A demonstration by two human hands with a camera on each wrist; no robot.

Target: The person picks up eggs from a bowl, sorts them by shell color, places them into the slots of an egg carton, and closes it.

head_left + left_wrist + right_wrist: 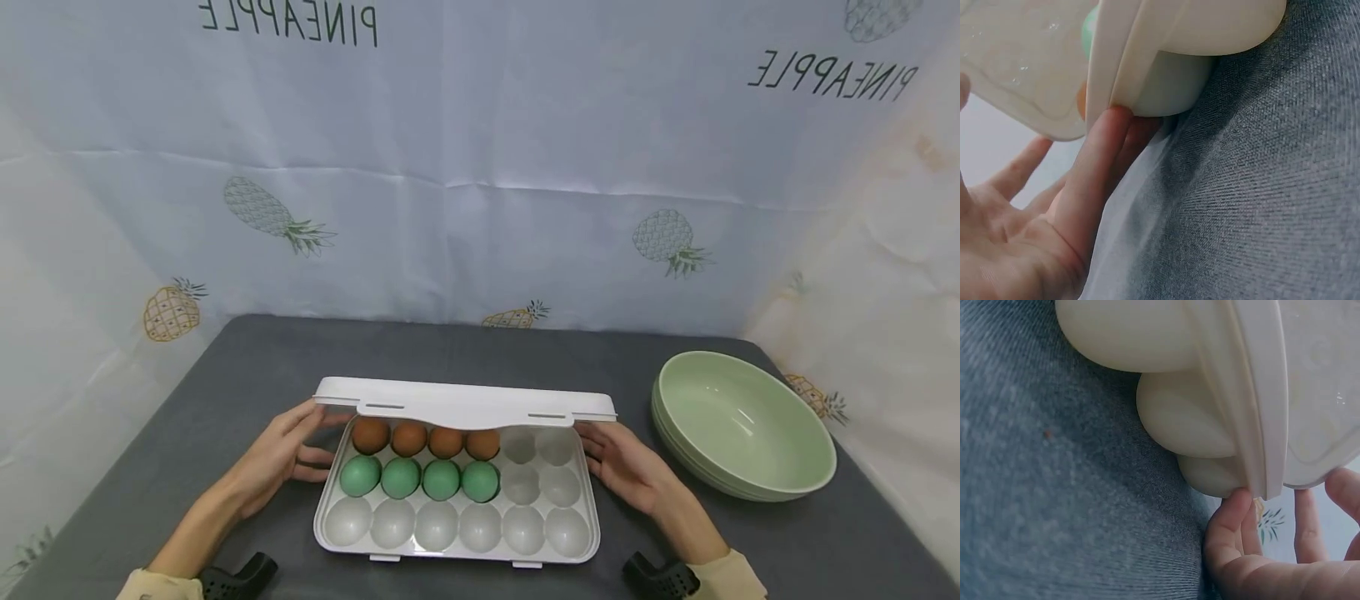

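In the head view, a white egg tray (pixel 436 527) lies on the dark table, its white lid (pixel 465 403) raised and tilted along the far side. Four brown eggs (pixel 408 438) fill part of the back row. Green eggs (pixel 401 477) stand in the middle row. My left hand (pixel 279 457) holds the lid's left end, and a lower finger (pixel 1088 181) touches the tray's side in the left wrist view. At the opposite end my right hand (pixel 628 468) holds the lid, one fingertip (pixel 1342 486) against its edge.
Light green bowls (pixel 742 425), stacked together, stand to the right of the tray near the table's right edge. A pale pineapple-print cloth (pixel 465 125) hangs behind the table (pixel 165 433). The front cups of the tray hold no eggs.
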